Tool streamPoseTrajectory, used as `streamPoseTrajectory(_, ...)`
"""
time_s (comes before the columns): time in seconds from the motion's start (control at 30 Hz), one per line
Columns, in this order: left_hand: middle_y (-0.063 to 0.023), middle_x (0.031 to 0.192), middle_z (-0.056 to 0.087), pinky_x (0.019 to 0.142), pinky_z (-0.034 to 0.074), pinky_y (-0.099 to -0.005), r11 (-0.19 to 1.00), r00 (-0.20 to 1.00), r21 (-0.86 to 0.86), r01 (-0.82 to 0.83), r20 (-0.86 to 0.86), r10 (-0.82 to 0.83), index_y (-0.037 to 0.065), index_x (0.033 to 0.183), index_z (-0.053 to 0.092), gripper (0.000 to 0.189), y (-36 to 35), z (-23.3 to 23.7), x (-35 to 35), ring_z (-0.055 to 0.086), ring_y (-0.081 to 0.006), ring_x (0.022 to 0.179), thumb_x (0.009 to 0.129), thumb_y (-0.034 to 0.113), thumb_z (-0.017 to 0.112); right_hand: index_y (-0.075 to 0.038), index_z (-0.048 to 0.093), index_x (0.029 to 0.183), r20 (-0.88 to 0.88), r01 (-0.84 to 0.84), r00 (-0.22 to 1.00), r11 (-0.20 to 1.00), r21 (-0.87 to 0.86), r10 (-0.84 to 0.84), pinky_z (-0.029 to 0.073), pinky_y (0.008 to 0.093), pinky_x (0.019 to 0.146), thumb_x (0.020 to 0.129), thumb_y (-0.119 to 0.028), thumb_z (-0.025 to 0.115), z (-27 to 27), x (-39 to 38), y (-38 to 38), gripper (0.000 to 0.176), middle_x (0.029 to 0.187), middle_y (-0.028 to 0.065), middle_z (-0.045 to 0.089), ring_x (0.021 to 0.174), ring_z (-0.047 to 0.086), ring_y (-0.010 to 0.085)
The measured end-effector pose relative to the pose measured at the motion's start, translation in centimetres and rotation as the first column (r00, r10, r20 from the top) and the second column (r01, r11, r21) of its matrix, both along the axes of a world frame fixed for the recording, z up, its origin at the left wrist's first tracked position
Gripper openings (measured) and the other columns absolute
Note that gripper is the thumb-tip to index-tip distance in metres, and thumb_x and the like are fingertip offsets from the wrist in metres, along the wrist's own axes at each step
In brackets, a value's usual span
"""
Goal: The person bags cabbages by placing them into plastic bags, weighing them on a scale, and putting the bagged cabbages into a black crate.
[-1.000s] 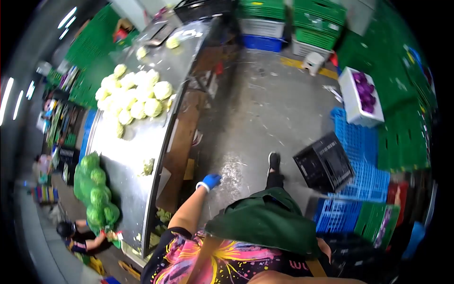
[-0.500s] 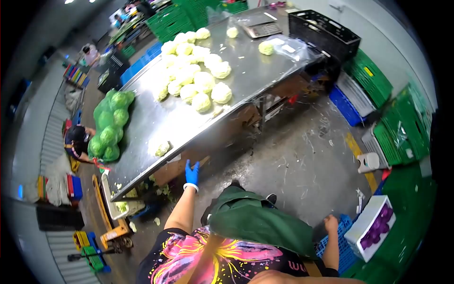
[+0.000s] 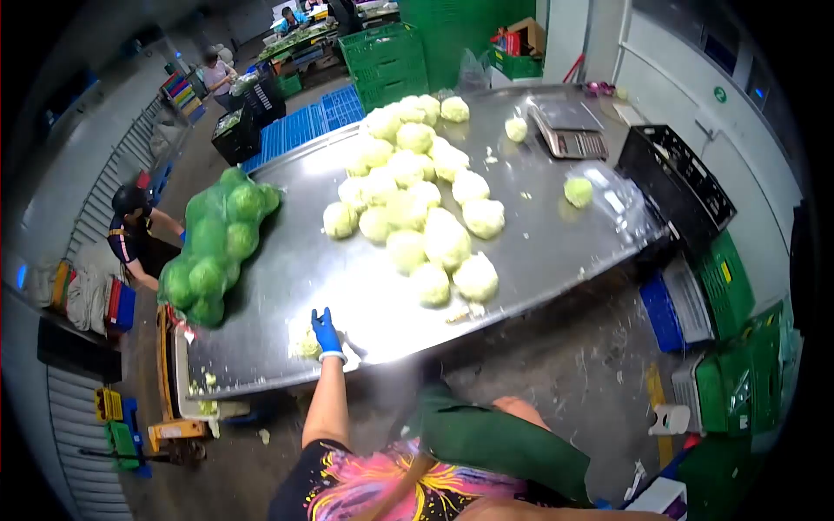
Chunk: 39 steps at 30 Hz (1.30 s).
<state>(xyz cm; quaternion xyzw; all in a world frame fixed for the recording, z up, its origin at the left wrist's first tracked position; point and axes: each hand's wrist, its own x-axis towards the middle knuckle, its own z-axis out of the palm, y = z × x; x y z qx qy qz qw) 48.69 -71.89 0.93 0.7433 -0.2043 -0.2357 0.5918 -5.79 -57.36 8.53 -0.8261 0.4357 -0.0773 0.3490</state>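
My left hand [image 3: 326,333], in a blue glove, reaches over the near left edge of the metal table [image 3: 287,260]. Its fingers are apart, right beside a small pale cabbage piece [image 3: 306,345] lying there. My right hand [image 3: 519,408] shows only in part at the edge of my green apron [image 3: 495,438]; its fingers are hidden. Farther up the table rests a heap of pale trimmed cabbage heads [image 3: 407,208]. A green net bag of cabbages [image 3: 217,243] lies along the table's left end.
A scale [image 3: 569,130] stands at the far right of the table, near a plastic bag [image 3: 621,204] and one loose head [image 3: 578,192]. Beyond are a black crate [image 3: 678,178] and green crates [image 3: 382,65]. Another person [image 3: 139,230] is by the net bag.
My left hand has gone from below the table edge to over the tabletop, beside the pale piece. My right hand has come in from the right to my apron. The view has turned and moved closer.
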Motion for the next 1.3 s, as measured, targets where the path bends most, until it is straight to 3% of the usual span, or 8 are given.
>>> streamPoseTrajectory(0.17, -0.0104, 0.126, 0.055, 0.097, 0.042, -0.0328, 0.972, 0.988, -0.183, 0.148, 0.059, -0.14, 0.012, 0.145, 0.041, 0.058, -10.4, 6.2, 1.7, 0.054, -0.0207, 0.111, 0.094, 0.028, 0.063, -0.009, 0.062, 0.093, -0.281, -0.28, 0.93, 0.951, -0.129, 0.236, 0.051, 0.0447, 0.076, 0.082, -0.016, 0.057, 5.1, 11.3, -15.3, 0.014, 0.088, 0.0111, 0.063, 0.089, 0.063, 0.032)
streamPoseTrajectory(0.5, -0.0108, 0.153, 0.035, 0.112, 0.03, -0.0372, 0.978, 0.987, -0.209, 0.022, -0.152, -0.054, 0.013, 0.152, 0.029, 0.061, -26.5, 0.7, 12.7, 0.038, -0.0248, 0.137, 0.1, 0.035, 0.05, -0.008, 0.06, 0.086, -0.225, -0.689, 0.723, 0.704, -0.173, 0.653, 0.048, 0.0404, 0.078, 0.081, -0.016, 0.055, 3.2, 29.2, -32.2, 0.011, 0.084, 0.0088, 0.06, 0.086, 0.06, 0.0274)
streamPoseTrajectory(0.63, -0.0062, 0.158, 0.027, 0.115, 0.026, -0.0412, 0.933, 0.917, -0.288, 0.215, -0.27, -0.294, 0.018, 0.154, 0.025, 0.059, -33.3, -3.3, 18.1, 0.033, -0.0257, 0.141, 0.101, 0.036, 0.043, -0.014, 0.062, 0.084, -0.456, -0.79, 0.584, 0.599, -0.129, 0.672, 0.042, 0.0356, 0.085, 0.081, -0.021, 0.055, 0.8, 35.2, -36.7, 0.01, 0.087, 0.0039, 0.059, 0.093, 0.054, 0.0211)
streamPoseTrajectory(0.87, -0.0084, 0.159, 0.025, 0.118, 0.022, -0.0387, 0.808, 0.724, -0.366, 0.463, -0.37, -0.582, 0.016, 0.155, 0.023, 0.063, -39.8, -2.1, 16.2, 0.029, -0.0265, 0.143, 0.101, 0.044, 0.042, -0.015, 0.063, 0.081, -0.37, -0.768, 0.641, 0.574, -0.284, 0.673, 0.04, 0.0386, 0.089, 0.081, -0.021, 0.055, -3.2, 39.6, -44.5, 0.01, 0.087, 0.0026, 0.059, 0.091, 0.054, 0.0221)
streamPoseTrajectory(1.07, -0.0119, 0.158, 0.024, 0.112, 0.035, -0.0369, 0.738, 0.493, -0.515, 0.435, -0.55, -0.674, 0.011, 0.155, 0.02, 0.062, -39.7, 0.0, 12.4, 0.036, -0.0271, 0.14, 0.1, 0.02, 0.047, -0.016, 0.065, 0.074, -0.305, -0.718, 0.696, 0.625, -0.307, 0.65, 0.039, 0.0363, 0.089, 0.083, -0.021, 0.055, -7.8, 39.3, -45.5, 0.014, 0.085, 0.0021, 0.058, 0.087, 0.054, 0.0225)
streamPoseTrajectory(1.17, -0.0134, 0.154, 0.033, 0.109, 0.04, -0.0371, 0.749, 0.401, -0.567, 0.342, -0.633, -0.662, 0.008, 0.154, 0.022, 0.064, -40.1, -0.5, 12.4, 0.043, -0.0276, 0.135, 0.096, 0.011, 0.05, -0.016, 0.071, 0.081, -0.479, -0.782, 0.58, 0.615, -0.101, 0.659, 0.039, 0.0426, 0.09, 0.083, -0.023, 0.055, -5.0, 39.4, -45.9, 0.017, 0.088, 0.0041, 0.064, 0.092, 0.057, 0.0241)
streamPoseTrajectory(1.23, -0.0137, 0.151, 0.037, 0.108, 0.041, -0.037, 0.763, 0.35, -0.531, 0.368, -0.681, -0.643, 0.006, 0.153, 0.024, 0.063, -40.6, 0.2, 12.0, 0.045, -0.0273, 0.133, 0.096, 0.009, 0.051, -0.015, 0.076, 0.09, -0.69, -0.877, 0.283, 0.471, 0.095, 0.666, 0.04, 0.0522, 0.088, 0.084, -0.024, 0.055, -2.4, 39.1, -46.8, 0.023, 0.095, 0.0062, 0.07, 0.096, 0.062, 0.0273)
streamPoseTrajectory(1.3, -0.0139, 0.146, 0.044, 0.107, 0.042, -0.0374, 0.758, 0.47, -0.482, 0.439, -0.596, -0.651, 0.003, 0.151, 0.029, 0.059, -40.5, 1.6, 10.8, 0.049, -0.027, 0.13, 0.096, 0.01, 0.051, -0.015, 0.077, 0.092, -0.689, -0.864, 0.282, 0.49, 0.121, 0.667, 0.04, 0.0558, 0.086, 0.084, -0.025, 0.056, -4.5, 39.0, -46.8, 0.025, 0.097, 0.0066, 0.071, 0.096, 0.063, 0.0287)
